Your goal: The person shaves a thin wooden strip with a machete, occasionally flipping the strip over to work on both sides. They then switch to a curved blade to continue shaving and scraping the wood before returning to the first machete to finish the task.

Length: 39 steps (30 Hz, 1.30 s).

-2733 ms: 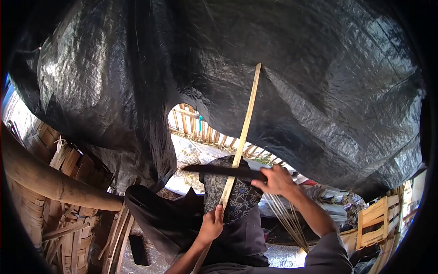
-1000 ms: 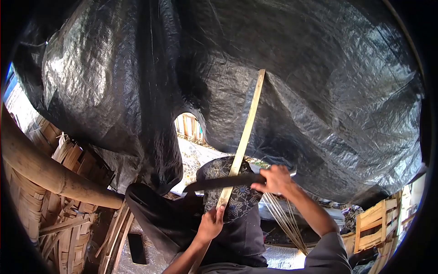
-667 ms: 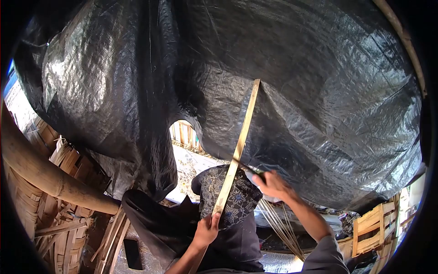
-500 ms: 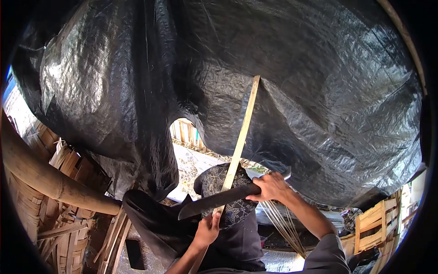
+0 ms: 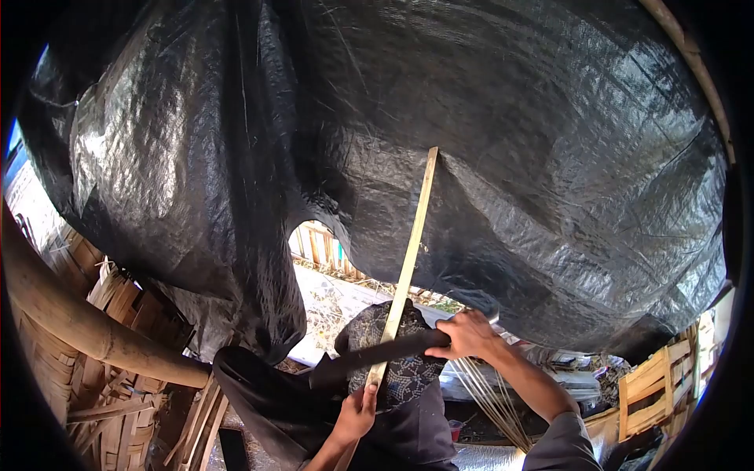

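My left hand [image 5: 356, 416] is closed around the lower part of a long, pale bamboo strip [image 5: 414, 243], thumb along its face. The strip slants up and away over my lap, its far end in front of the black sheet. In my right hand [image 5: 470, 334], fingers wrapped round the handle, is a machete [image 5: 369, 359] with a dark, broad blade. That blade lies crosswise over the strip, a short way above my left hand, its tip pointing left. A patterned dark cloth [image 5: 408, 386] covers my knee beneath them.
A large black plastic sheet [image 5: 534, 173] hangs in front. At left are a thick bamboo pole [image 5: 149, 357] and woven bamboo pieces [image 5: 118, 424]. Several thin strips [image 5: 491, 396] lie below my right forearm. A slatted bamboo piece [image 5: 646, 388] stands at right; a dark phone-like slab [image 5: 233, 449] lies lower left.
The whole scene sits slightly lower in view. The machete blade is a little blurred and still crosses the strip; both hands keep their holds.
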Each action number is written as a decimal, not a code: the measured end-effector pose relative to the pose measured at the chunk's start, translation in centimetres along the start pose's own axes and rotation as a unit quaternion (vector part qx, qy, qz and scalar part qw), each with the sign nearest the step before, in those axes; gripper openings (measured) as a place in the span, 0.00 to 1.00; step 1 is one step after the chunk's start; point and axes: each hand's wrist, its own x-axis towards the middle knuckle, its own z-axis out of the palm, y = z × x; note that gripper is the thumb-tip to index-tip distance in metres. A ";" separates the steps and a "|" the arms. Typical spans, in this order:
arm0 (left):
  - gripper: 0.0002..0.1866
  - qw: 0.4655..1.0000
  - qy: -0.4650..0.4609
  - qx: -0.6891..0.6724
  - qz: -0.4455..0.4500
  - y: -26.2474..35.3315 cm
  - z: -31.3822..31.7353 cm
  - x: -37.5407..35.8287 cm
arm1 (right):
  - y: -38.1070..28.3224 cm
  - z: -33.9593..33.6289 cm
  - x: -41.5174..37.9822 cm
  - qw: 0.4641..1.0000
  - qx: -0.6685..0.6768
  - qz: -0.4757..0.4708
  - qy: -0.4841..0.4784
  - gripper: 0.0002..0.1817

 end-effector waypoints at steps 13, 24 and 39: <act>0.24 0.986 -0.057 -0.104 -0.115 1.1 -0.8 -0.7 | 2.6 1.2 1.3 0.967 0.165 0.193 -0.020 0.30; 0.22 0.998 -0.016 0.048 0.022 0.3 -0.9 -0.8 | 4.8 -0.8 3.1 0.872 0.294 0.390 0.019 0.40; 0.26 0.963 -0.127 -0.164 -0.171 3.8 -1.4 -2.0 | 5.4 0.9 4.2 0.914 0.221 0.328 0.091 0.41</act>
